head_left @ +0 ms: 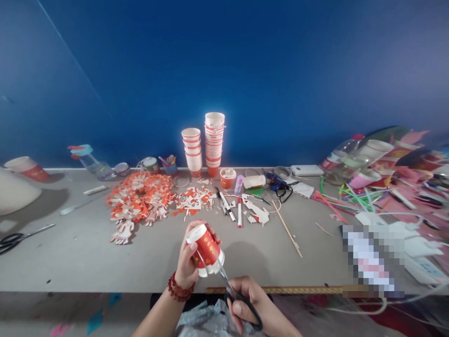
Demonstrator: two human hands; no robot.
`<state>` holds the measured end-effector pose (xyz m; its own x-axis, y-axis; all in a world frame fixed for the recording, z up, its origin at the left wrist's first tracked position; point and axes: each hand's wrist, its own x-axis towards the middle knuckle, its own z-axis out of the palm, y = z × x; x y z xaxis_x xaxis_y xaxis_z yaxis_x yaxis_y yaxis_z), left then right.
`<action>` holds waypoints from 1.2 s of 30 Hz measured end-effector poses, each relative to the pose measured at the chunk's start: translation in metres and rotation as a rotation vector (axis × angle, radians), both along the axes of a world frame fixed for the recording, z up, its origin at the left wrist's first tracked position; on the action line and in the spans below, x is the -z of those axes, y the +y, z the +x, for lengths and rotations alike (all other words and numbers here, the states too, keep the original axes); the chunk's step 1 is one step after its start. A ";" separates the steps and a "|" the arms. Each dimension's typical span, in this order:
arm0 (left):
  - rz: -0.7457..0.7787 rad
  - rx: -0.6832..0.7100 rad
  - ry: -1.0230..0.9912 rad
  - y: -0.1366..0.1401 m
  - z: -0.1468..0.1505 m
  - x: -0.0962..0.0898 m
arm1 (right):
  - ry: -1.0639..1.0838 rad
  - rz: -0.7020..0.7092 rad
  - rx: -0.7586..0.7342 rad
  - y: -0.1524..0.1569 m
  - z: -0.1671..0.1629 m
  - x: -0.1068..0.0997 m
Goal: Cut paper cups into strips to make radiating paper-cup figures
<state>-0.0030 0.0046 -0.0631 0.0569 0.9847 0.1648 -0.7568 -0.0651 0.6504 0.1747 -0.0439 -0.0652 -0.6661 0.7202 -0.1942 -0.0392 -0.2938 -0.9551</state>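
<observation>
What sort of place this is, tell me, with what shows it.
Probably a craft workspace: the table holds a heap of orange and white paper cutouts and two stacks of paper cups, and scissors are held at a red paper cup.

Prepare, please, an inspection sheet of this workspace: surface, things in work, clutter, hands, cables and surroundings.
Surface: grey table, small loose scraps and tools across it.
Things in work: red cup tilted, with scissors at its lower edge; taller cup stack and shorter cup stack standing behind.
Clutter: heap of cut paper on the left; red marker and thin stick in the middle; mixed pile with a bottle on the right.
Hands: left hand holds the cup; right hand holds the scissors.
Cables: white cable at the right, near the power strip.
Surroundings: blue wall behind the table.
</observation>
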 end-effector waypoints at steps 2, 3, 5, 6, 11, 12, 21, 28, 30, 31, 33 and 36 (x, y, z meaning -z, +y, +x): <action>0.000 -0.001 0.000 -0.001 0.000 0.000 | -0.002 -0.003 0.000 0.000 0.000 0.001; 0.000 -0.003 -0.003 -0.001 0.000 0.000 | -0.003 -0.003 -0.001 0.000 0.000 0.002; 0.003 -0.008 -0.008 -0.001 0.000 0.000 | -0.004 -0.004 -0.006 0.001 0.000 0.003; 0.005 -0.009 -0.008 -0.001 0.001 0.000 | -0.006 -0.004 -0.008 0.001 0.000 0.003; -0.004 -0.019 0.013 -0.001 0.000 0.000 | -0.023 -0.007 0.001 0.000 -0.001 0.007; -0.009 -0.023 0.016 -0.001 0.000 0.000 | -0.022 -0.005 0.001 -0.001 -0.001 0.008; -0.021 -0.020 0.017 -0.002 0.001 0.000 | 0.002 0.009 -0.022 0.000 0.001 0.009; -0.018 -0.003 0.023 -0.002 -0.001 0.001 | -0.032 0.013 -0.016 -0.002 -0.001 0.013; -0.029 -0.010 0.033 -0.002 0.000 0.002 | -0.052 0.016 0.008 -0.002 -0.003 0.013; -0.034 -0.015 0.038 -0.002 0.000 0.002 | -0.063 0.018 0.021 -0.002 -0.003 0.012; -0.039 -0.022 0.044 -0.002 0.001 0.002 | -0.082 0.036 0.043 -0.002 -0.004 0.011; -0.031 -0.038 0.051 -0.002 0.001 0.002 | -0.100 0.065 0.056 -0.002 -0.003 0.009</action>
